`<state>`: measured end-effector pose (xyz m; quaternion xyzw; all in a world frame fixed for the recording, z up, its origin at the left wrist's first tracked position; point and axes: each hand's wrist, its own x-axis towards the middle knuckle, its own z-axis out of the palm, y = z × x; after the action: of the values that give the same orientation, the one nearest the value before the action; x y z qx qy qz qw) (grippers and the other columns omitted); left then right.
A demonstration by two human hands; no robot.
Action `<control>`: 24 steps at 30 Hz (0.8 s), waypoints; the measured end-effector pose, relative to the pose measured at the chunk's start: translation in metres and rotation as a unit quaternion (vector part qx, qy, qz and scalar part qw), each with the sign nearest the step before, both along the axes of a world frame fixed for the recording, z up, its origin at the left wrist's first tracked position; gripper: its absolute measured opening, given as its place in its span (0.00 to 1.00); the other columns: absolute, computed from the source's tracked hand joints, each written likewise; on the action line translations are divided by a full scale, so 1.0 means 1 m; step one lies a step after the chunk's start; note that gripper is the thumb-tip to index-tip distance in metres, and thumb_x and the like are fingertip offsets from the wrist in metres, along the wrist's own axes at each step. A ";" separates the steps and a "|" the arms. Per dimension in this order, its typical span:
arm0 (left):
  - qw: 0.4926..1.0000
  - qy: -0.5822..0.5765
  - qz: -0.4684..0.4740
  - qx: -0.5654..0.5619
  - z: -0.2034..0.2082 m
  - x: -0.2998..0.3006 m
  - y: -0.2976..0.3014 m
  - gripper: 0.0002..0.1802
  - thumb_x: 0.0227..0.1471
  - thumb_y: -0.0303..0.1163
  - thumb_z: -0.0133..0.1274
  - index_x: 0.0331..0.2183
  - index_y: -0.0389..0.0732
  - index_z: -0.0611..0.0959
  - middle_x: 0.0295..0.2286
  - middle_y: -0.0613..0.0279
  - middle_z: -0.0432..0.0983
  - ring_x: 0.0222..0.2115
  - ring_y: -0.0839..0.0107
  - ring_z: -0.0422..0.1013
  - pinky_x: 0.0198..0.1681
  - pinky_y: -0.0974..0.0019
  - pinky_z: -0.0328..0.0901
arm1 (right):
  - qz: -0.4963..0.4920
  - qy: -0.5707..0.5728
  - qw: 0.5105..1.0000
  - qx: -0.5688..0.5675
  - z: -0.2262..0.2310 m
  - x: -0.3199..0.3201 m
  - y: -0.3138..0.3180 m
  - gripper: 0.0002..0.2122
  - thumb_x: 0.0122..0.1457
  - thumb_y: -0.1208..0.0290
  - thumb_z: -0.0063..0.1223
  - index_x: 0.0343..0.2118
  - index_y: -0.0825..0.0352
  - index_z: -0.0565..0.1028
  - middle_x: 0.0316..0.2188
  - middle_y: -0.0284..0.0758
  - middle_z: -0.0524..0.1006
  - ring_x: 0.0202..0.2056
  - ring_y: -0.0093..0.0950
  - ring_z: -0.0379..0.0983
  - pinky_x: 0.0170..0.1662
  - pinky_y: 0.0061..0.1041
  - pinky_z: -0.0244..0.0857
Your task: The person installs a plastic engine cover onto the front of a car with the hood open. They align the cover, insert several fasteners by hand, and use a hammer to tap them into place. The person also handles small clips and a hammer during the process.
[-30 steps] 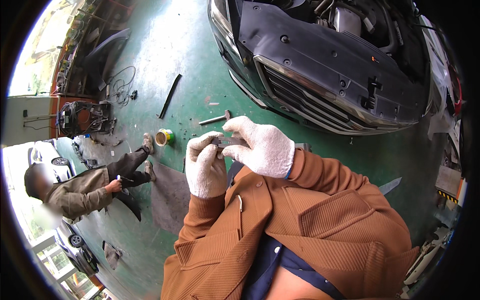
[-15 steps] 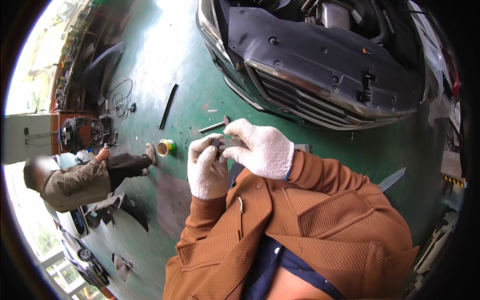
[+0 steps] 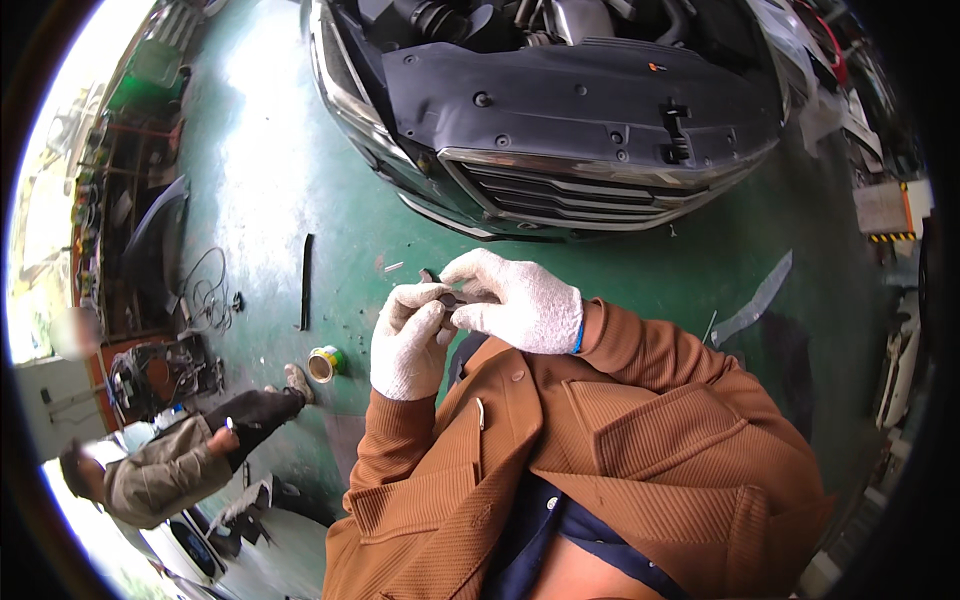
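Observation:
In front of my chest, my left hand in a white knitted glove pinches a small dark round piece, possibly a clip, between thumb and fingertips. My right hand, gloved the same way, closes on a narrow grey metal-looking piece whose end meets the dark one. Fingers hide most of both pieces, so their exact kind does not show. Beyond the hands stands a dark car with its engine bay exposed and a black plastic cover above the grille.
A hammer lies on the green floor, mostly hidden by my hands. To the left are an open can, a long black strip and a coiled cable. Another person stands at lower left. A translucent sheet lies right.
My view has shifted, so the car sits further left and the other person lower. Both hands stay together on the small pieces, with the fingertips slightly closer.

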<state>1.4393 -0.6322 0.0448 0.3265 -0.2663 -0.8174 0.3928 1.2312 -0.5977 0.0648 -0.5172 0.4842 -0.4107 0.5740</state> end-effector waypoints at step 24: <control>0.952 -0.111 -0.071 -0.275 -0.018 0.003 0.018 0.08 0.61 0.14 0.54 0.42 0.33 0.78 0.39 0.58 0.77 0.32 0.73 0.72 0.37 0.70 0.69 | -0.127 -0.367 0.907 0.163 -0.008 0.027 0.054 0.05 0.71 0.73 0.53 0.45 0.67 0.75 0.26 0.31 0.74 0.18 0.13 0.60 0.18 0.14 0.50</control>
<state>1.4424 -0.6144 0.0270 0.2750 -0.5451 -0.6968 0.3764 1.2587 -0.5439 0.0570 -0.1637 0.3614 -0.5564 0.7301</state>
